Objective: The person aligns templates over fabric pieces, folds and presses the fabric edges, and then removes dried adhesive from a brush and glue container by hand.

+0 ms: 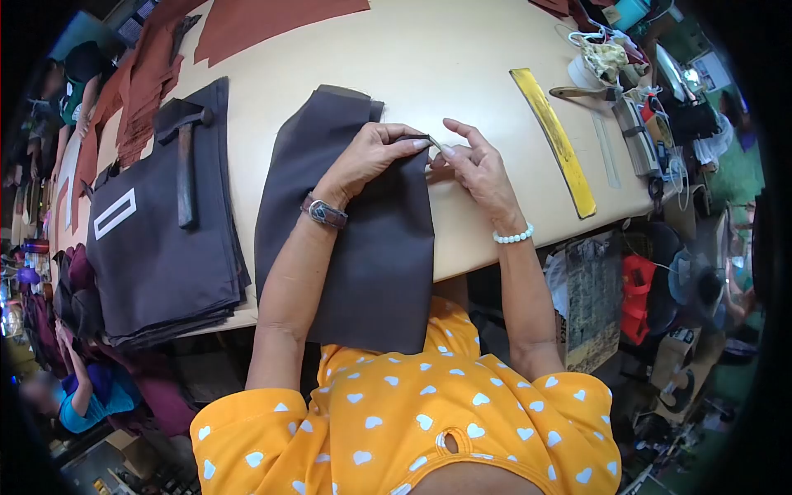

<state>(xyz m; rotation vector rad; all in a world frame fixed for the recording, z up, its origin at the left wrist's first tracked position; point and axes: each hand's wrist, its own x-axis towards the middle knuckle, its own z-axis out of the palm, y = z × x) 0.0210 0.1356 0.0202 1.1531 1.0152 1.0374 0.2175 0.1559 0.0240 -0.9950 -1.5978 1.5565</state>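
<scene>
A dark brown sheet of fabric or leather-like material (371, 256) hangs over the table's front edge toward my lap. My left hand (375, 153) pinches its right upper edge between thumb and fingertips. Right beside it, my right hand (480, 173) has thumb and a finger pressed on a thin pale strip (436, 143) at that same edge, with the index finger raised. What the strip is, I cannot make out. The two hands' fingertips nearly touch.
A hammer (187, 169) and a white rectangular frame (115, 214) lie on a dark stack of sheets (165, 272) at left. Reddish-brown pieces (272, 25) lie at the back. A yellow strip (554, 142) and a brush (582, 93) are at right. Other people work at far left.
</scene>
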